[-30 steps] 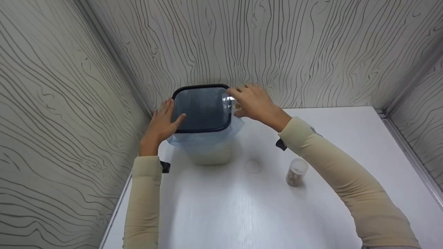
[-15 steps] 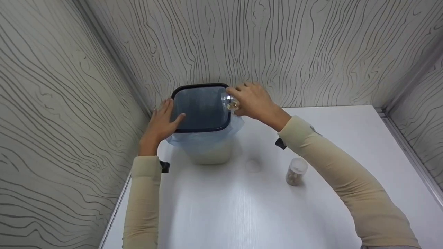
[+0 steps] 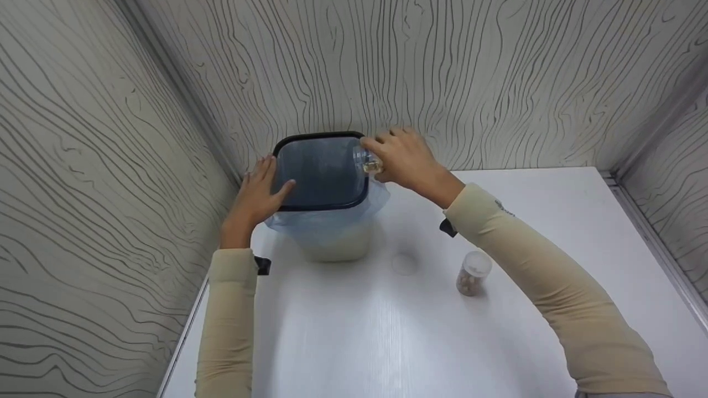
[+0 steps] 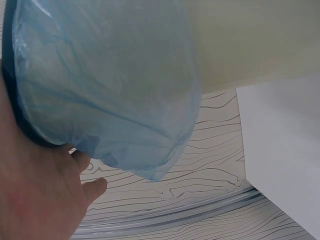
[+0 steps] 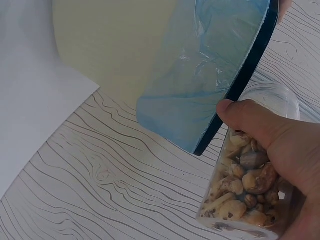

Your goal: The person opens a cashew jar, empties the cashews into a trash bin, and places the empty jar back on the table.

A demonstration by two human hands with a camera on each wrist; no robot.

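Observation:
A pale bin (image 3: 337, 246) stands near the back wall, with a dark rim (image 3: 326, 209) and a thin blue bag (image 3: 326, 224) folded down over its outside. My left hand (image 3: 255, 193) rests on the rim's left side, fingers fairly straight, thumb reaching over the opening. At the right side my right hand (image 3: 406, 160) grips a clear jar (image 3: 365, 160) tilted against the rim. Nuts (image 5: 245, 185) fill much of that jar in the right wrist view, and its lidless mouth points up beside the rim. My right thumb touches the rim there. The bin's inside looks dark; its contents cannot be made out.
A second clear jar (image 3: 474, 273) with a whitish cap and brownish contents stands on the white table (image 3: 359, 342), near my right forearm. A round translucent lid (image 3: 404, 264) lies flat left of it. Wood-patterned walls (image 3: 498, 83) enclose the table's back and sides.
The jar in my right hand has tilted slightly further toward the bin, and more of its contents show in the head view. My left hand has stayed on the rim.

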